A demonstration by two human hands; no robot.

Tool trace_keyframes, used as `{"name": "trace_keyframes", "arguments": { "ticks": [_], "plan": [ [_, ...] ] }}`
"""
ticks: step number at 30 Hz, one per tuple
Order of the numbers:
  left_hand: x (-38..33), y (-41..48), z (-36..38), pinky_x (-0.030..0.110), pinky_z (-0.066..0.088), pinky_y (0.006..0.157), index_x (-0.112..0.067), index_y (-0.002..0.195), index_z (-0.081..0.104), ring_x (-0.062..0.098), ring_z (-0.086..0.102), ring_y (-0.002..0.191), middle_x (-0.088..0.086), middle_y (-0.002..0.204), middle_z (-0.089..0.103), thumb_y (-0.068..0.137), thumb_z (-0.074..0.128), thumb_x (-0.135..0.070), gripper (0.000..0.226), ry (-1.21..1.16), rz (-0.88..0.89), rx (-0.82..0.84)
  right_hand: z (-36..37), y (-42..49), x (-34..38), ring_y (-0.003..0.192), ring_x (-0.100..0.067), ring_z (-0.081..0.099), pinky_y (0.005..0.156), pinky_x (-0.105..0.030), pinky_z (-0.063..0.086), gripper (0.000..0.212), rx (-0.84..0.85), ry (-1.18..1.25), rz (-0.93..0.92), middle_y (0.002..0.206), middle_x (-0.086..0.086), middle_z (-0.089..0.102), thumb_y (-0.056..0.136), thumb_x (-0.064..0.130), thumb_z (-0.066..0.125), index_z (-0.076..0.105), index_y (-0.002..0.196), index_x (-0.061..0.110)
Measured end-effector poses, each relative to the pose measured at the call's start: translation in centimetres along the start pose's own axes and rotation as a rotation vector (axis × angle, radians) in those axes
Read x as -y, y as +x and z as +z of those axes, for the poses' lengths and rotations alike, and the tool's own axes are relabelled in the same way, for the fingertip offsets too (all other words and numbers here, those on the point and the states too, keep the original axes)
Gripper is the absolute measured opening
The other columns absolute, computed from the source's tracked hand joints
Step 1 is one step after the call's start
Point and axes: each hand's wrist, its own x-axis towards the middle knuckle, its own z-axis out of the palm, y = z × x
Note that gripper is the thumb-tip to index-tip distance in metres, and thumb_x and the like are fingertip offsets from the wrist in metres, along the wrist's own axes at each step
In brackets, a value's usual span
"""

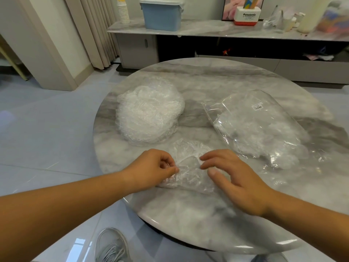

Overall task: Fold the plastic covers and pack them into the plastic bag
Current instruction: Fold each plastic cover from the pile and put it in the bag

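1. A round grey-white marble table (188, 214) carried the work things. Directions here are read on its top, with 6 o'clock at the person's edge.
2. One crinkled clear plastic cover (188, 167) lay at 6 o'clock, bunched and partly doubled over, between the two hands.
3. The left hand (153, 167) sat at that cover's 9 o'clock edge. Its grip was clamped on the film, thumb and curled fingers pinching it.
4. The right hand (236, 178) sat at the cover's 3 o'clock side. Its grip was apart, fingers spread and loosely bent, holding nothing. The fingertips reached the film, but whether they pressed it could not be told.
5. A domed white pile of crumpled plastic covers (149, 112) rested at 10 o'clock, near the single cover.
6. A clear flat plastic bag (260, 127) with a small white barcode label (257, 107) lay at 2 o'clock, with bunched film visible inside. Its near end lay just beside the right hand.
7. Past the table at 12 o'clock stood a long grey marble-topped sideboard (207, 29), bearing a blue lidded plastic bin (161, 15) and a stack of white paper cups (122, 12).
8. A grey laced shoe (111, 244) stood on the pale tiled floor below the 7 o'clock edge.
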Motion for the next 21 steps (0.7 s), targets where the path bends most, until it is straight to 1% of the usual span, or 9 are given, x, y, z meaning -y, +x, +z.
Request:
{"name": "trace_keyframes", "arguments": {
  "ticks": [2, 3, 6, 9, 13, 15, 17, 19, 21],
  "plan": [
    [0.0, 0.5, 0.3, 0.027, 0.053, 0.056, -0.018, 0.081, 0.072, 0.004, 0.057, 0.054, -0.005, 0.066, 0.067, 0.086, 0.079, -0.030, 0.014, 0.046, 0.000, -0.048, 0.1, -0.2, 0.0, 0.127, -0.009, 0.051, 0.105, -0.030, 0.041, 0.040, 0.092, -0.152, -0.178, 0.130, 0.010, 0.063, 0.103, 0.044, 0.042, 0.072, 0.115, 0.021],
    [0.0, 0.7, 0.4, 0.023, 0.051, 0.056, -0.019, 0.081, 0.071, 0.002, 0.055, 0.054, -0.006, 0.069, 0.067, 0.085, 0.080, -0.031, 0.015, 0.083, 0.003, -0.069, 0.3, -0.2, -0.1, 0.129, -0.010, 0.050, 0.106, -0.033, 0.041, 0.043, 0.148, -0.197, -0.208, 0.134, 0.009, 0.062, 0.104, 0.045, 0.040, 0.071, 0.118, 0.021],
    [-0.1, 1.1, 0.8, 0.017, 0.045, 0.058, -0.024, 0.087, 0.068, 0.002, 0.055, 0.060, -0.005, 0.079, 0.066, 0.083, 0.081, -0.033, 0.017, 0.188, 0.012, -0.105, 0.8, -0.1, -0.4, 0.135, -0.008, 0.043, 0.112, -0.034, 0.036, 0.054, 0.294, -0.263, -0.167, 0.144, 0.010, 0.056, 0.104, 0.053, 0.030, 0.066, 0.130, 0.022],
    [-0.1, 1.0, 0.7, 0.018, 0.043, 0.061, -0.027, 0.095, 0.061, 0.005, 0.055, 0.064, -0.006, 0.080, 0.062, 0.080, 0.083, -0.037, 0.028, 0.229, 0.009, -0.149, 1.0, -0.1, -1.1, 0.133, -0.004, 0.042, 0.112, -0.034, 0.033, 0.058, 0.383, -0.294, -0.115, 0.146, 0.012, 0.054, 0.103, 0.057, 0.027, 0.062, 0.136, 0.024],
    [-0.6, 1.1, 0.3, 0.023, 0.041, 0.063, -0.028, 0.097, 0.058, 0.008, 0.052, 0.067, -0.006, 0.082, 0.057, 0.072, 0.089, -0.036, 0.041, 0.179, -0.039, -0.266, 1.0, -0.1, -1.3, 0.134, -0.003, 0.041, 0.112, -0.035, 0.032, 0.060, 0.417, -0.314, -0.096, 0.146, 0.014, 0.053, 0.101, 0.059, 0.025, 0.063, 0.134, 0.027],
    [-1.0, 1.2, 0.2, 0.023, 0.045, 0.062, -0.026, 0.101, 0.059, 0.007, 0.055, 0.064, -0.005, 0.077, 0.060, 0.072, 0.090, -0.031, 0.043, 0.134, -0.057, -0.265, 0.9, 0.2, -1.1, 0.132, -0.002, 0.042, 0.111, -0.034, 0.032, 0.060, 0.423, -0.318, -0.095, 0.144, 0.015, 0.054, 0.101, 0.060, 0.025, 0.063, 0.133, 0.027],
    [-1.6, 1.1, 0.3, 0.020, 0.048, 0.063, -0.025, 0.111, 0.060, 0.004, 0.060, 0.062, -0.006, 0.072, 0.065, 0.074, 0.089, -0.030, 0.047, 0.129, -0.044, -0.239, 0.9, 0.5, -0.9, 0.129, -0.003, 0.044, 0.109, -0.033, 0.033, 0.060, 0.419, -0.318, -0.100, 0.139, 0.016, 0.057, 0.100, 0.060, 0.025, 0.064, 0.131, 0.027],
    [-2.3, 1.1, 0.3, 0.017, 0.047, 0.063, -0.025, 0.124, 0.058, 0.002, 0.063, 0.063, -0.006, 0.071, 0.068, 0.078, 0.086, -0.034, 0.055, 0.131, -0.009, -0.231, 1.0, 0.8, -0.9, 0.125, -0.003, 0.047, 0.107, -0.034, 0.035, 0.059, 0.413, -0.305, -0.086, 0.134, 0.016, 0.060, 0.100, 0.061, 0.025, 0.064, 0.129, 0.027],
    [-3.1, 1.0, 0.2, 0.015, 0.048, 0.060, -0.026, 0.141, 0.046, 0.003, 0.067, 0.063, -0.003, 0.075, 0.072, 0.082, 0.081, -0.035, 0.069, 0.059, -0.013, -0.195, 1.1, 1.1, -0.9, 0.122, -0.003, 0.049, 0.105, -0.034, 0.038, 0.057, 0.400, -0.286, -0.073, 0.129, 0.016, 0.062, 0.100, 0.061, 0.026, 0.064, 0.127, 0.028]
  ]
}}
